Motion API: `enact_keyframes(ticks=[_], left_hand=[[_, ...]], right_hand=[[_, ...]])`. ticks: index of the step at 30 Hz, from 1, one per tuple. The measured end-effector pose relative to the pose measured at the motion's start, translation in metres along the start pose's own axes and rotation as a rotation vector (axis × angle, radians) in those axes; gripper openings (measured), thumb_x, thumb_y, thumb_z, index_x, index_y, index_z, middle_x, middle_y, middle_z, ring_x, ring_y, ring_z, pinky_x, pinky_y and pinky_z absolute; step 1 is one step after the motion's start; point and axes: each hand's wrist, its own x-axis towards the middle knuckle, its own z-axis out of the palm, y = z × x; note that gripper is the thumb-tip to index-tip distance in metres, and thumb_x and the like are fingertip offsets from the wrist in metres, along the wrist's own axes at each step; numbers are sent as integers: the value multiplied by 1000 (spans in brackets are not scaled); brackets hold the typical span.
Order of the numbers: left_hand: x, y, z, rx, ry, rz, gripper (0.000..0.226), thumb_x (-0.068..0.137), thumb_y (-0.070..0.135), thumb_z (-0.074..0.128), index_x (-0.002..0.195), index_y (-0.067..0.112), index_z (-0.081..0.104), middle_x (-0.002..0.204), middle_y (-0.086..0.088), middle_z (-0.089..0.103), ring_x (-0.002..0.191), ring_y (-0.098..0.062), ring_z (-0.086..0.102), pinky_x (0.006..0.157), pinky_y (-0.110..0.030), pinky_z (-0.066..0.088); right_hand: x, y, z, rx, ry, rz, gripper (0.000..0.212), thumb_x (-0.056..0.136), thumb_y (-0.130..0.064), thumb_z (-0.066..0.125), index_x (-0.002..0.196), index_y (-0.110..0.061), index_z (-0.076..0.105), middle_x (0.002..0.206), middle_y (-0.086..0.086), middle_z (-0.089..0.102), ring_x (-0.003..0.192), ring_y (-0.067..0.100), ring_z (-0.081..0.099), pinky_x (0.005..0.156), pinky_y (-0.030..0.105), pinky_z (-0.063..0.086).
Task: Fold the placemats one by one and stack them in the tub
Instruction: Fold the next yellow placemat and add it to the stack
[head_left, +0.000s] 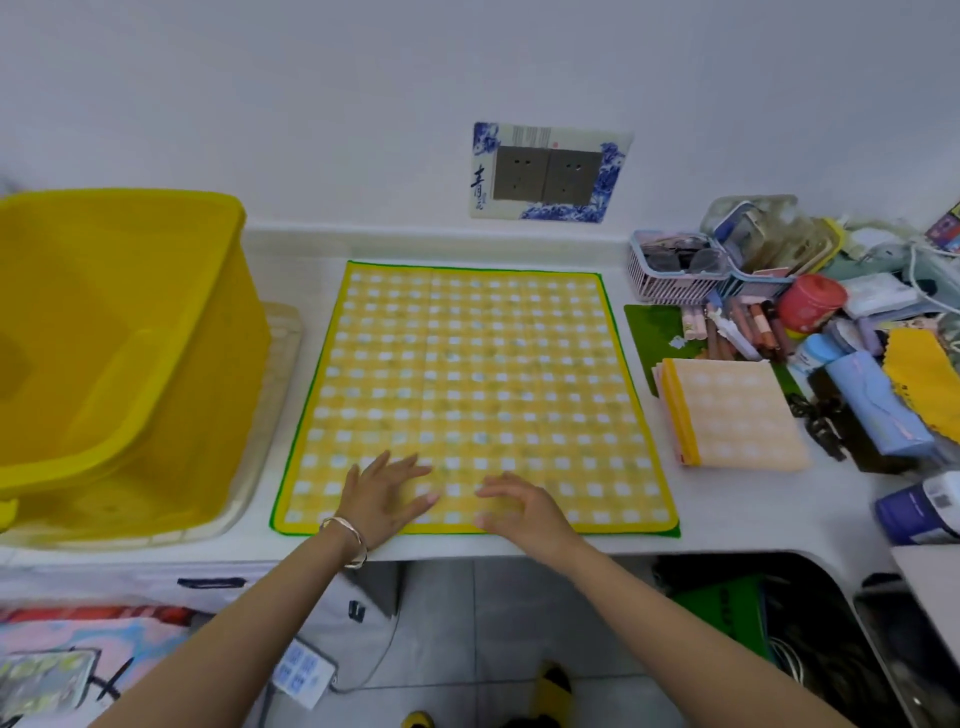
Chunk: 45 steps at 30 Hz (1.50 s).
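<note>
Checked placemat (467, 374) spread flat and unfolded at centre of tabletop (727, 509).
At 9 o'clock, yellow tub (119, 338), apart from the mat. At 6 o'clock, left hand (384, 493) with fingers spread flat on the cloth; just beside, right hand (524, 506) with fingers loosely bent, gripping nothing. At 3 o'clock, folded placemats (737, 410) stacked.

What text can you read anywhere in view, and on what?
"青": big brush character on the left of the socket surround.
Small characters below it and fine print at its top: too small to read.
Bottle label: code and print, blurred.
Green board under the counter: dark lettering, blurred.
Placemat and tub: no text.
</note>
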Motion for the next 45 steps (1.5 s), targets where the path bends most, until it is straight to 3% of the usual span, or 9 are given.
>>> enact_keyframes(ticks=[6, 25, 28, 32, 33, 36, 38, 41, 45], left_hand=[[-7, -6, 7, -59, 46, 47, 90, 44, 101, 16, 115, 57, 46, 149, 19, 27, 144, -11, 4, 113, -46, -8], [-6, -13, 8, 28, 11, 115, 101, 39, 101, 26, 126, 53, 43, 152, 20, 19, 144, -11, -3, 113, -45, -12], [-5, -11, 2, -4, -24, 112, 83, 46, 93, 37, 118, 54, 49, 151, 19, 23, 145, -13, 1, 114, -46, -8], [1, -10, -9, -64, -77, 104, 13, 76, 57, 65, 86, 56, 56, 147, 15, 34, 144, -16, 9, 116, -46, 0], [3, -10, -13, -100, -92, 110, 11, 80, 47, 66, 78, 53, 57, 144, 12, 41, 143, -17, 14, 116, -45, 6], [11, -5, -27, -251, -146, 72, 6, 83, 31, 68, 78, 32, 72, 118, 3, 65, 129, -17, 42, 108, -32, 30], [16, 4, -43, -281, -206, 77, 13, 83, 28, 68, 81, 17, 76, 91, 4, 71, 97, -11, 62, 91, -28, 47], [27, 20, -70, -291, -259, 55, 25, 84, 27, 68, 58, 26, 69, 56, 20, 61, 59, 6, 52, 64, -16, 44], [51, 29, -102, -260, -290, 89, 24, 82, 29, 70, 58, 32, 72, 67, 5, 65, 68, -4, 56, 74, -26, 50]], right_hand=[[-4, 9, 1, -188, 0, -107, 30, 76, -20, 77, 100, -33, 64, 134, -16, 45, 133, -2, 23, 107, 16, 17], [-1, 2, -6, -182, 3, -53, 9, 84, -22, 69, 91, -20, 74, 134, -6, 54, 133, 1, 32, 106, 17, 19], [3, -1, -7, -214, 34, -40, 10, 84, -22, 69, 90, -16, 75, 128, -3, 60, 131, 7, 39, 106, 19, 23], [6, -13, -11, -131, 37, 36, 15, 85, -23, 68, 95, -14, 75, 117, -3, 66, 122, 2, 45, 104, 25, 33], [6, -18, -13, -116, 29, 59, 16, 85, -23, 68, 95, -13, 75, 111, -4, 67, 117, 0, 47, 100, 24, 36], [7, -33, -25, -132, -5, 49, 15, 85, -24, 69, 93, -13, 75, 95, -6, 70, 96, 4, 62, 86, 22, 47], [8, -43, -35, -157, -43, 35, 15, 84, -24, 70, 94, -14, 75, 93, -6, 71, 88, 2, 64, 79, 17, 49], [8, -62, -57, -206, -90, 53, 18, 84, -26, 70, 98, -15, 74, 86, -12, 70, 78, -7, 62, 66, 7, 45], [14, -90, -89, -268, -119, 51, 14, 86, -26, 67, 92, -15, 74, 62, -22, 65, 58, -12, 57, 56, 6, 39]])
